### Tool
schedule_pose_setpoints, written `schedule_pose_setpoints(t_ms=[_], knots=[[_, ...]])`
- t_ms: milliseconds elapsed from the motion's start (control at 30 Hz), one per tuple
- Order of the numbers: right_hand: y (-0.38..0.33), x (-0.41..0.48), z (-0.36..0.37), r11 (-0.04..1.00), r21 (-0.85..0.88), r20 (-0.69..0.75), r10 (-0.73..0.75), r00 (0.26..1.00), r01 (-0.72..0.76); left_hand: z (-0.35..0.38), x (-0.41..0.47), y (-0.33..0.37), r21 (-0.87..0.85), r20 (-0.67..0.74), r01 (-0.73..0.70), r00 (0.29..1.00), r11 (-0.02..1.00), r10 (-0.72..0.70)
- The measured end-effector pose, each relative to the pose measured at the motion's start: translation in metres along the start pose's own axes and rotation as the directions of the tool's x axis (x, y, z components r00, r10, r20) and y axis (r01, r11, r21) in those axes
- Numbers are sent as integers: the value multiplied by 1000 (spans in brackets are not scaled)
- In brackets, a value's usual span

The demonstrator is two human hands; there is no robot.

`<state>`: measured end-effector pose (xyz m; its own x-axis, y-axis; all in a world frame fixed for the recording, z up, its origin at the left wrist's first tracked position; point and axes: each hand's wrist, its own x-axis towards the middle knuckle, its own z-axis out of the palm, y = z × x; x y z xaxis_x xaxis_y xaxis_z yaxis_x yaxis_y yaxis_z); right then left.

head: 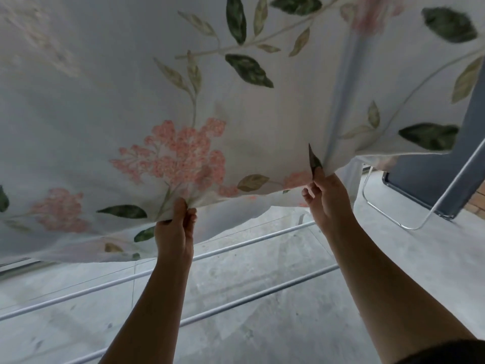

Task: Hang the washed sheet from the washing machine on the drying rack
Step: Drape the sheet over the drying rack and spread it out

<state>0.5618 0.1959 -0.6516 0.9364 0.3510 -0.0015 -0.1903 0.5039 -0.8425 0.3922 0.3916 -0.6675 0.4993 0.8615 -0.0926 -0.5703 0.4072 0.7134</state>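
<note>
Both hands' (173, 232) (328, 198) fingers (181, 207) around sheet (262, 114) edge

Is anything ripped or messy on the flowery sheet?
Nothing looks ripped or dirty. The sheet is just uneven: its bottom edge bunches where the left hand and the right hand pinch it, and a long fold runs up above the right hand.

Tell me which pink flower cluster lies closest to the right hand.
The small cluster at the hem of the sheet, right beside the right hand; the bigger ones sit nearer the left hand.
</note>
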Motion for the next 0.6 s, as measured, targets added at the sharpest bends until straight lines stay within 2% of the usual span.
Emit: schedule_pose_setpoints(t_ms=[133,333,600], knots=[[6,-1,-7,1000,-14,-78,8,997,-10,-11,5,-5,63,-71,-10,997,998,14],[15,-3,-12,997,-68,-86,21,996,-27,-20,11,-10,113,-82,-21,996,993,30],[31,-5,-14,988,-144,-109,40,993,-56,-32,12,-14,93,-150,18,989,996,-4]])
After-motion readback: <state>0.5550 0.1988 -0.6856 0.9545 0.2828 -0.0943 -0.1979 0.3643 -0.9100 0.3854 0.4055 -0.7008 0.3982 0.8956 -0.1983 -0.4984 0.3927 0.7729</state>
